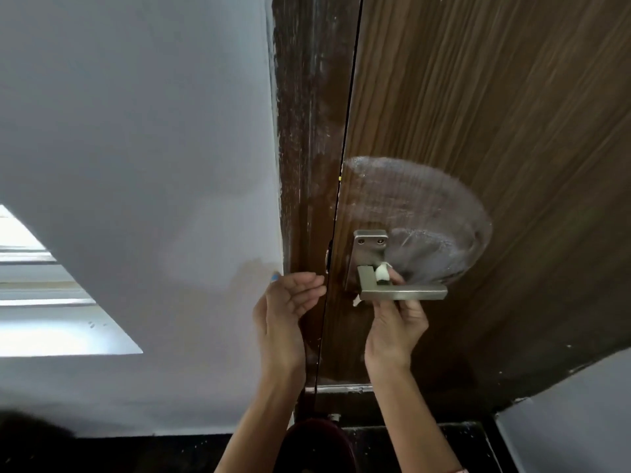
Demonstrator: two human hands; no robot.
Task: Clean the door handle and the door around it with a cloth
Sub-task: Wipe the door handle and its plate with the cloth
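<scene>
Left hand [290, 302] is hovering beside the door frame [307, 165], fingers loosely relaxed, holding nothing; right hand [396, 322] is reaching up under the door handle [403, 292], fingers pinching a small white cloth [381, 273] against the lever's neck; cloth is looking soft and light, best bunched at fingertips; handle rigid, smooth metal, likely slippery; beyond, door [495, 114] is showing a hazy wiped patch [420, 206] above the backplate [370, 245].

Soft daylight from the louvred window [51, 302] at left, dim lower corners, wide-angle bending at edges, slight overall blur
</scene>
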